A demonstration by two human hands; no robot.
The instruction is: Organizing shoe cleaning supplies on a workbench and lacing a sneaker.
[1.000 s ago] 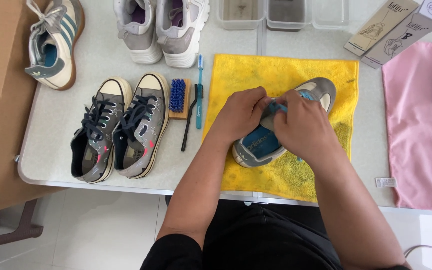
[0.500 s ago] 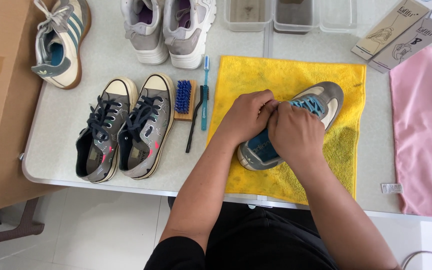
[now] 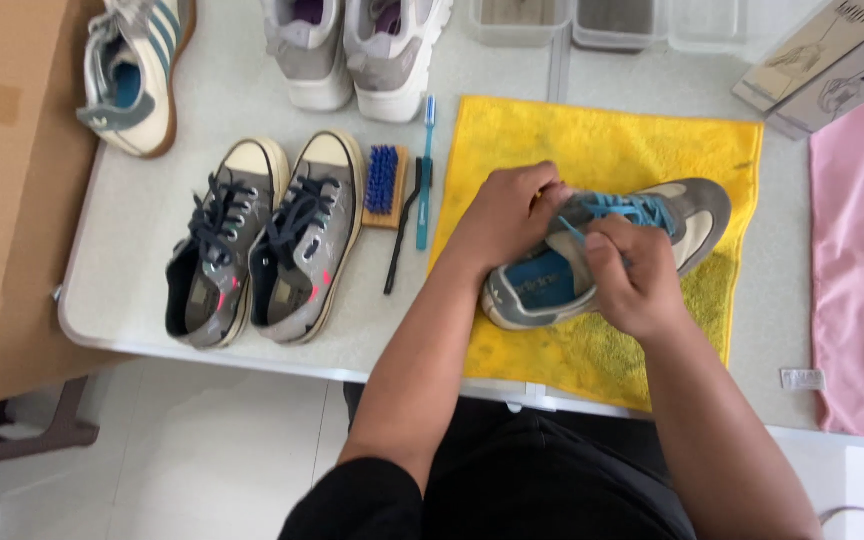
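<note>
**Both hands at the laces of a grey shoe on a yellow cloth**

Right now the grey sneaker (image 3: pixel 607 250) with blue laces (image 3: pixel 624 208) lies on its sole on a yellow cloth (image 3: pixel 592 140), toe toward the right, heel toward the person. The cloth covers the middle of the white table (image 3: pixel 152 300) and reaches close to the near edge; bare yellow shows behind the shoe and in front of it, so open room lies on both of those sides. Just left of the cloth lie a blue toothbrush (image 3: pixel 424 170), a thin black brush (image 3: pixel 404 240) and a wooden brush with blue bristles (image 3: pixel 382 182), then a pair of grey canvas shoes (image 3: pixel 262 245). A pink cloth (image 3: pixel 857 270) lies to the right, near the yellow one.

The left hand (image 3: pixel 507 215) rests over the shoe's opening, fingers curled down and pinching at the laces near the tongue. The right hand (image 3: pixel 632 275) is clenched over the shoe's middle, thumb and forefinger closed on a blue lace. Both forearms come in from the near edge, angled toward each other, wrists bent downward.
</note>
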